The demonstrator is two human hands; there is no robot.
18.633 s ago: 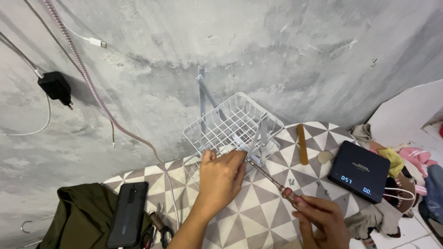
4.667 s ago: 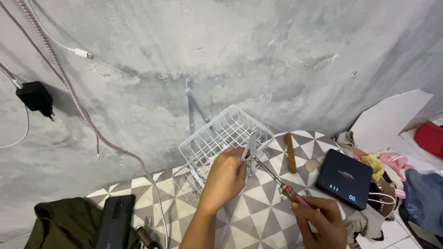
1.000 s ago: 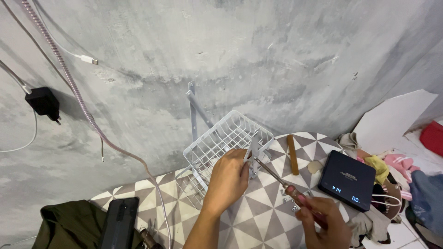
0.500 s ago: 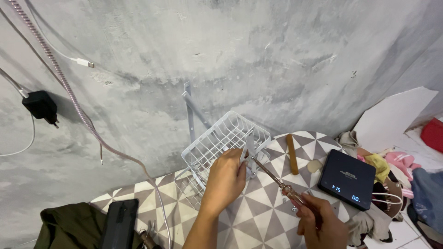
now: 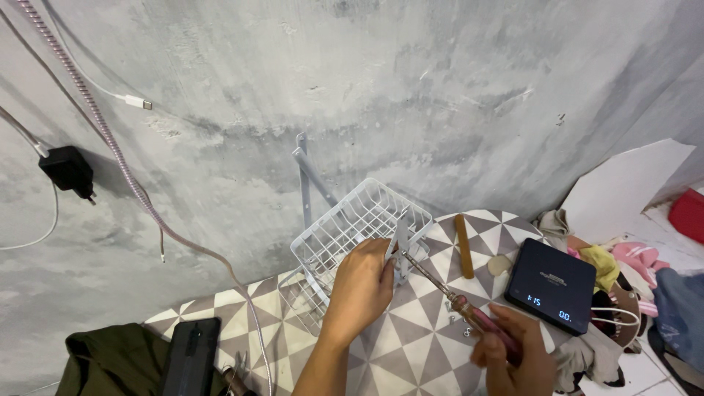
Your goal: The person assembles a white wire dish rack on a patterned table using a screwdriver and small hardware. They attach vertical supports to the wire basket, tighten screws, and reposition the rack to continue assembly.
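Seen from above, on a small table (image 5: 411,352) with a grey-and-white triangle pattern, pushed against a rough grey concrete wall (image 5: 367,88). In the middle, a white wire basket (image 5: 352,231), tilted, one side resting on the table top, its open side turned toward the wall. Behind it, a white metal bracket (image 5: 306,172) standing up against the wall.

Left hand (image 5: 361,290) closed around the near edge of the basket, fingers curled over the wire and over a flat white metal piece (image 5: 401,246) fixed at the basket's corner — thumb side partly hidden, so hard to tell how tightly. Right hand (image 5: 513,356) low at the right, wrapped around the dark red handle of a screwdriver (image 5: 447,293). Thin metal shaft running up and left from that hand, tip meeting the white metal piece just beside the left fingers.

Just right of the basket, a brown wooden stick (image 5: 463,246) lying on the table, and near it a small round pale object (image 5: 500,265). Further right, a black digital scale (image 5: 551,286) with a lit display, at the table edge. Past it, a heap of coloured cloth (image 5: 623,271) and a white board (image 5: 623,187) leaning on the wall.

At the lower left, a black phone (image 5: 191,358) lying on a dark green cloth (image 5: 110,359). On the wall at left, a black charger plug (image 5: 67,170) hanging, and a pink braided cable (image 5: 125,169) running down toward the table.
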